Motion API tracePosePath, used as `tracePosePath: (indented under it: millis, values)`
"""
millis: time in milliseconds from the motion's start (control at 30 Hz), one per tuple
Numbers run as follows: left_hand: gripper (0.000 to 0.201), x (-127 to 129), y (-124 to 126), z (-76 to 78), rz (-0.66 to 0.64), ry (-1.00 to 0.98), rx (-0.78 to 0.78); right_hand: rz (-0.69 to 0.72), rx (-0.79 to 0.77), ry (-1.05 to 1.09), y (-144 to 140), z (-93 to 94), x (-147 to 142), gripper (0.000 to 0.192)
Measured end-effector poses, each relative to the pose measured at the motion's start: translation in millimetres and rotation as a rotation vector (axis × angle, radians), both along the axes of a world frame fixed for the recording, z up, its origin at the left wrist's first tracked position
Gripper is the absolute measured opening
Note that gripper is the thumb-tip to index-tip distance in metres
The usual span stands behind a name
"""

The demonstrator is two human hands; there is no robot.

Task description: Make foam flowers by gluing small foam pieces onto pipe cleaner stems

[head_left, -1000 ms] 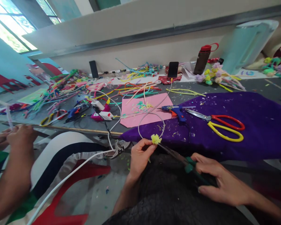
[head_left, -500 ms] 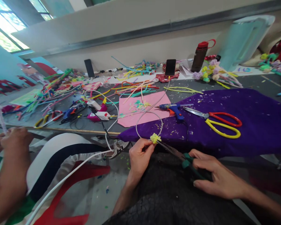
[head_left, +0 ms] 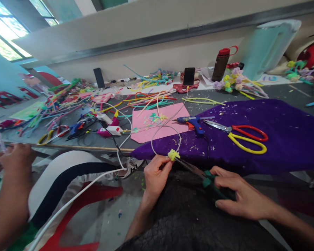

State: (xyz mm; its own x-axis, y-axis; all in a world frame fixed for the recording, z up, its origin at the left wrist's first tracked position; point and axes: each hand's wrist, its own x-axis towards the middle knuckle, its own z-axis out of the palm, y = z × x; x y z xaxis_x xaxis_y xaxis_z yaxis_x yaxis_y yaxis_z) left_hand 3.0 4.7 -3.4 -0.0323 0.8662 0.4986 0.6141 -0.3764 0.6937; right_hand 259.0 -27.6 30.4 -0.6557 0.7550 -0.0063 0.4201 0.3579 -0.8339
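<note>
I see the left hand [head_left: 155,174] pinching a small yellow tuft [head_left: 173,154] between thumb and fingertips, right at the near edge of the purple cloth [head_left: 277,139]. The right hand [head_left: 240,195] is wrapped tight around the green handles of the snips [head_left: 199,171]. The thin dark blades point up at the tuft and touch it.

To do this cut well, I think the tuft should stay very still, so the pinch needs to be firm and low, with the fingertips kept clear of the blades. Small snips are best, with a little turn of the tuft between them, so it ends up round and even. Cutting too deep could chop the wire [head_left: 165,139] that loops up from the tuft onto the cloth.

The tuft looks fuzzy and soft, like a tiny pom-pom. The wire is thin, pale and bent into a ring. The cloth is fuzzy too, and little yellow crumbs are sprinkled on it. Lying on the cloth are big scissors [head_left: 240,136] with one red loop and one yellow loop, and shiny metal blades. Just left of them is a blue glue gun [head_left: 192,122] of hard plastic. Left of the cloth sits a flat pink sheet [head_left: 159,127]. Past it, long fuzzy sticks in many colours lie across the grey bench [head_left: 298,91].

Far left of the cloth, another person's hand [head_left: 15,157] holds something thin; I cannot tell what.
</note>
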Motion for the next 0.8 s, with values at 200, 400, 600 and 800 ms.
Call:
tracePosePath:
  millis: [200,400,600,800]
  values:
    - [0.001,-1.1,0.4,-1.4,-0.01,0.015,0.014,0.004,-0.023,-0.008,-1.4,-2.0,1.6,0.019]
    - [0.001,-1.9,1.0,-3.2,-0.002,0.011,0.013,0.028,-0.072,0.041,-0.2,-5.0,1.4,0.018]
    - [0.002,-1.1,0.8,-3.4,0.0,0.0,0.001,0.004,-0.073,0.088,1.1,-6.6,0.0,0.02]
    - [0.001,-1.0,0.6,-3.8,-0.003,-0.002,0.009,0.003,-0.069,0.077,1.2,-6.0,-0.1,0.02]
